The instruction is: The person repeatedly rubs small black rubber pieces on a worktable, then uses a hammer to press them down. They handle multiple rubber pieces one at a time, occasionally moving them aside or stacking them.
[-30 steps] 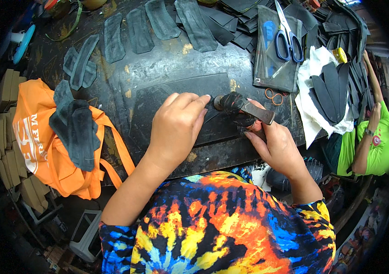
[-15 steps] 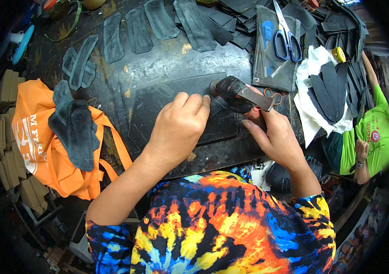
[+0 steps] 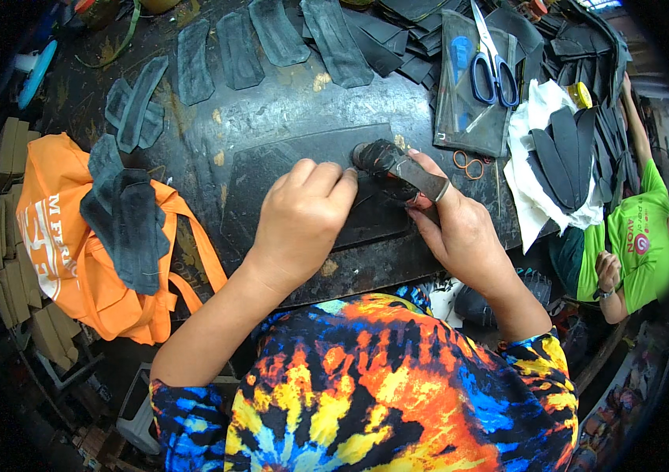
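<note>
My right hand (image 3: 464, 228) is closed around a hammer (image 3: 422, 176) with a dark head and a flat, flared end. Its round face points left, close beside the fingertips of my left hand (image 3: 303, 206). That hand is curled, knuckles up, over a dark flat board (image 3: 287, 161) on the worktable. Whatever its fingers pinch is hidden beneath them. Just right of the hammer lie small copper-coloured finger loops (image 3: 468, 165), apart from my hand.
Dark strap-like pieces (image 3: 236, 51) line the table's (image 3: 193, 134) far side. Blue-handled scissors (image 3: 494, 75) rest on a mesh pouch (image 3: 472, 130). Black strips (image 3: 558, 169) sit on white cloth (image 3: 519, 173). An orange bag (image 3: 59, 204) is left; a person in green (image 3: 637, 228) is right.
The hammer and my right hand have shifted slightly left and up, uncovering the copper-coloured loops. My left hand has moved only a little, to the left.
</note>
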